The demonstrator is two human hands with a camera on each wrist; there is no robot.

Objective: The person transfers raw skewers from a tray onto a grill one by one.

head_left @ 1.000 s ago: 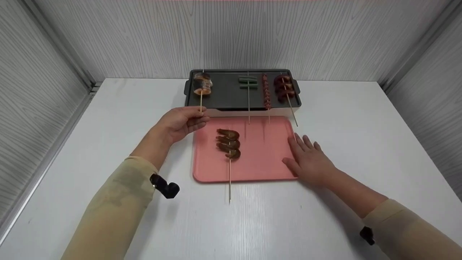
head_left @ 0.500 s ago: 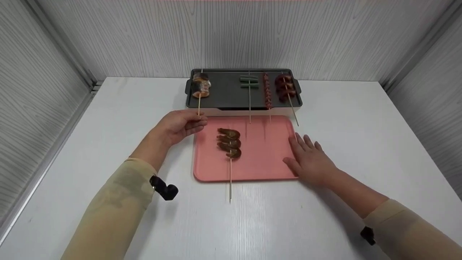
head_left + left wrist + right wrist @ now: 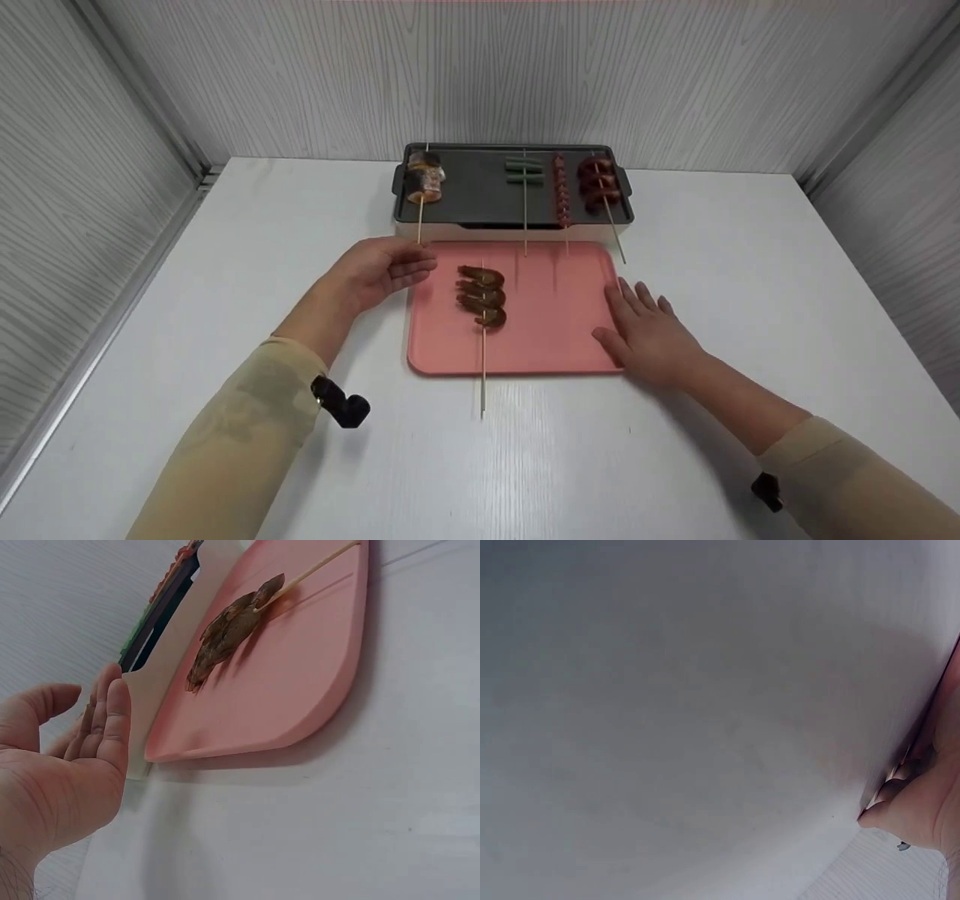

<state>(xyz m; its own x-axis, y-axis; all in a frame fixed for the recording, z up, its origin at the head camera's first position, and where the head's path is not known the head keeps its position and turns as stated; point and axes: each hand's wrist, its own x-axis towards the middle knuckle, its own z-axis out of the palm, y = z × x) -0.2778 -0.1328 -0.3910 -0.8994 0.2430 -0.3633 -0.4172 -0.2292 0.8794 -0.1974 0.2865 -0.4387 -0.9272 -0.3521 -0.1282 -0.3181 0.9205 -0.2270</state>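
A skewer of thick pieces with dark skin and orange flesh (image 3: 424,180) lies on the left end of the black griddle (image 3: 476,195). My left hand (image 3: 382,270) is at the near end of its stick. In the left wrist view, that hand's thumb (image 3: 60,699) stands apart from its extended fingers, with no stick visible between them. A shrimp skewer (image 3: 482,296) rests on the pink tray (image 3: 555,337), its stick jutting over the front edge. My right hand (image 3: 656,341) lies spread with its fingers against the tray's right edge.
To the right on the griddle lie a green vegetable skewer (image 3: 525,176), a thin skewer of small red pieces (image 3: 561,191) and a dark red curled skewer (image 3: 598,184). Their sticks overhang the front. A pale wood-grain wall (image 3: 495,67) stands behind.
My left hand has drawn slightly back toward the near tip of the stick, while the chunky skewer came down a little on the griddle. The right hand has stayed at the tray's edge.
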